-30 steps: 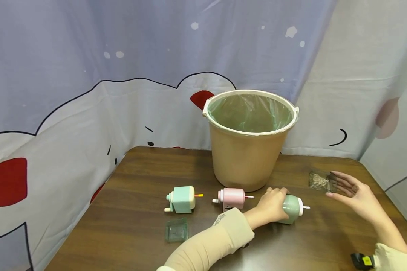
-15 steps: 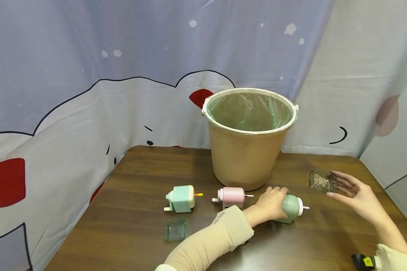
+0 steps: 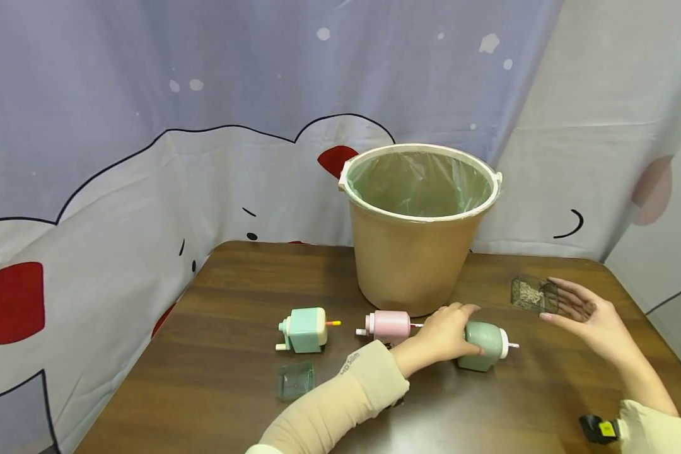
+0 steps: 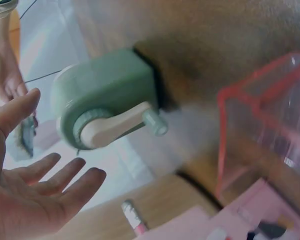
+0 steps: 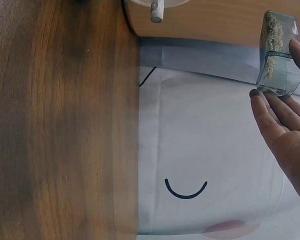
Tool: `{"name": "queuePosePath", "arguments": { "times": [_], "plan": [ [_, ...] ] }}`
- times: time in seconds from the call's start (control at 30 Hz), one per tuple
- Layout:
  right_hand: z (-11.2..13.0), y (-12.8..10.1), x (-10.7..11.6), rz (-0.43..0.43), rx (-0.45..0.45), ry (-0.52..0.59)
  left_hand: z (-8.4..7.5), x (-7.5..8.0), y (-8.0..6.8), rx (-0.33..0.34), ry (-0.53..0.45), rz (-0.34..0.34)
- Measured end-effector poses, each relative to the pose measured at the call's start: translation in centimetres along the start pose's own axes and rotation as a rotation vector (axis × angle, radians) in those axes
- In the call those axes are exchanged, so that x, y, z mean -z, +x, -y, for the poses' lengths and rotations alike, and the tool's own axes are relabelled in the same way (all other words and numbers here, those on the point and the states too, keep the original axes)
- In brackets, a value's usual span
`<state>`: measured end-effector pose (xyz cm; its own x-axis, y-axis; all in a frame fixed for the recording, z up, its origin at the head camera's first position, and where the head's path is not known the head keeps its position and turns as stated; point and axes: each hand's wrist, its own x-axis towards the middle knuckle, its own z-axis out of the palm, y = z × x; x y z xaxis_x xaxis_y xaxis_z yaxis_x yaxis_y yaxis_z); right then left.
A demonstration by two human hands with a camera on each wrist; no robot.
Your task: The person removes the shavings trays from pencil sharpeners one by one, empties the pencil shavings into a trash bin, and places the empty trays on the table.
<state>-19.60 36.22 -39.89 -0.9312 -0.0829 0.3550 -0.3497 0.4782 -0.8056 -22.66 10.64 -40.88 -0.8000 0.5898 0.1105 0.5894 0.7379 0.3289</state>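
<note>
Altogether three hand-crank pencil sharpeners lie on the brown wooden table [image 3: 232,296]: a mint-green boxy sharpener [image 3: 304,330] with a pencil stub in it, a pink sharpener [image 3: 388,325], and a sage-green rounded sharpener [image 3: 484,345] with a white crank. Two clear shavings drawers show as well: an empty greenish drawer [image 3: 296,380] flat on the table before the mint one, and a drawer of shavings [image 3: 526,294] up in the air at the right. One tan bucket [image 3: 414,265] lined with a green bag stands behind the pink and sage sharpeners, just beyond them.

The left hand [image 3: 444,333] rests on the sage-green sharpener's back end, fingers stretched out loosely over it rather than clenched; the wrist view shows the palm spread beside the crank. The right hand [image 3: 581,315] pinches the filled drawer at its fingertips, above the table's right side, well apart from the bucket's rim. That drawer is transparent, tilted, with pale flecked shavings inside.
</note>
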Motion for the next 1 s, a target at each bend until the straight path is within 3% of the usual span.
{"name": "queuePosePath", "arguments": {
  "times": [0.33, 0.63, 1.0],
  "plan": [
    [0.4, -0.1, -0.1, -0.013, 0.007, -0.005, 1.5, 3.4, -1.5, -0.066, -0.071, -0.068],
    [0.8, 0.4, -0.3, -0.008, 0.028, 0.030, 5.4, 7.4, -4.2, 0.021, -0.220, -0.189],
    [2.3, 1.5, -2.7, 0.036, 0.054, 0.117, 9.4, 9.1, -6.7, 0.083, -0.320, -0.313]
  ]
}}
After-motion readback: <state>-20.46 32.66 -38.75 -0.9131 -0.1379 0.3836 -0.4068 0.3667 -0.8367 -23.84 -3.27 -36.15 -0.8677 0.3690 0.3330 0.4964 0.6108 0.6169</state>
